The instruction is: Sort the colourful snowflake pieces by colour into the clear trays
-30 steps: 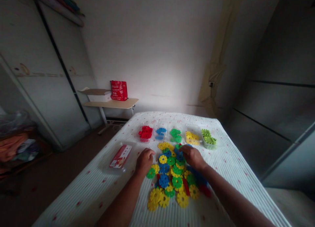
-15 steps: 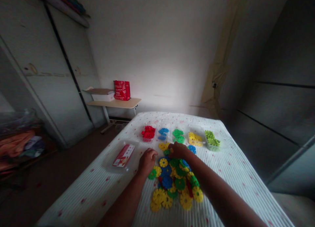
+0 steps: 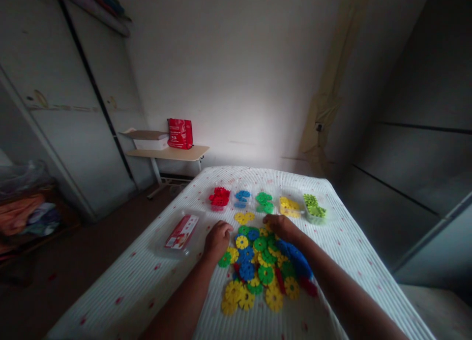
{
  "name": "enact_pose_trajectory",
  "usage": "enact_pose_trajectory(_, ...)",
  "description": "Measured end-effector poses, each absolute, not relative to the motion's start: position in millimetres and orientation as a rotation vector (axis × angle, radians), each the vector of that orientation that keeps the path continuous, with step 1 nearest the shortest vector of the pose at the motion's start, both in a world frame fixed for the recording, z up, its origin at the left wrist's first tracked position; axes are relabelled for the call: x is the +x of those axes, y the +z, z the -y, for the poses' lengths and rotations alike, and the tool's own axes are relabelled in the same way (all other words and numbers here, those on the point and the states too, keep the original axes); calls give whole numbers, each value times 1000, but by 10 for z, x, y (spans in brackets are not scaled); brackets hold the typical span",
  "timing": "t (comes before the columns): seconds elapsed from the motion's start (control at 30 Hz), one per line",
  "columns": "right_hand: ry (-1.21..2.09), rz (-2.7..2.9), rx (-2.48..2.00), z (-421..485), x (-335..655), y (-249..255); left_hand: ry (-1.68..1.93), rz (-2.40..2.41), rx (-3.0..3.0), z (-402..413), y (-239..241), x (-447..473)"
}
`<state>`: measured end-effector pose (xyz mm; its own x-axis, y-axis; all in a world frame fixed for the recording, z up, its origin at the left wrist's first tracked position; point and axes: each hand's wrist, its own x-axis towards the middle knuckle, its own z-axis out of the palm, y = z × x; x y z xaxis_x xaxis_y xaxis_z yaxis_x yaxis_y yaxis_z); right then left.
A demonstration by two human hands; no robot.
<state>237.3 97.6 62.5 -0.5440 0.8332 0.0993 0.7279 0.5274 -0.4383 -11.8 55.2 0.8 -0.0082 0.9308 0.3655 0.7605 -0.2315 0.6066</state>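
Observation:
A loose pile of notched plastic discs (image 3: 246, 254) in yellow, green, blue and red lies on the striped cloth between my forearms. My right hand (image 3: 280, 226) is at the pile's far edge, its fingers pinched on a yellow disc (image 3: 268, 226) that shows only in part. At the pile's left side my left hand (image 3: 218, 237) rests with curled fingers, and I see nothing in them. Three yellow discs (image 3: 244, 218) lie together between the pile and the containers. Near my left wrist are a green disc (image 3: 224, 260) and a yellow one.
Clear containers line the far side, holding red pieces (image 3: 220, 197), blue pieces (image 3: 242, 198), green discs (image 3: 264, 201), yellow pieces (image 3: 289, 206) and lime-green pieces (image 3: 314, 206). A labelled clear plastic box (image 3: 181, 233) lies left. Beyond stands a small table (image 3: 184, 154) with a red bag (image 3: 180, 133).
My right hand has moved right, away from the yellow discs at the pile's far edge, which now show fully. More blue discs show beside my right forearm. The view has shifted slightly.

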Motion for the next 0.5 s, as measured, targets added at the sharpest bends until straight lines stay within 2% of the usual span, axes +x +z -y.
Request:
enact_pose_trajectory(0.17, 787, 2176, -1074, -862, 2642, 560, 1041, -1791, 2025, -549, 37, -112)
enact_pose_trajectory(0.33, 1167, 1715, -1268, -719, 2840, 570, 1025, -1795, 2041, -546, 46, -111)
enact_pose_trajectory(0.5, 1183, 1600, -1320, -649, 2922, 565, 1043, -1781, 2064, -552, 24, -116)
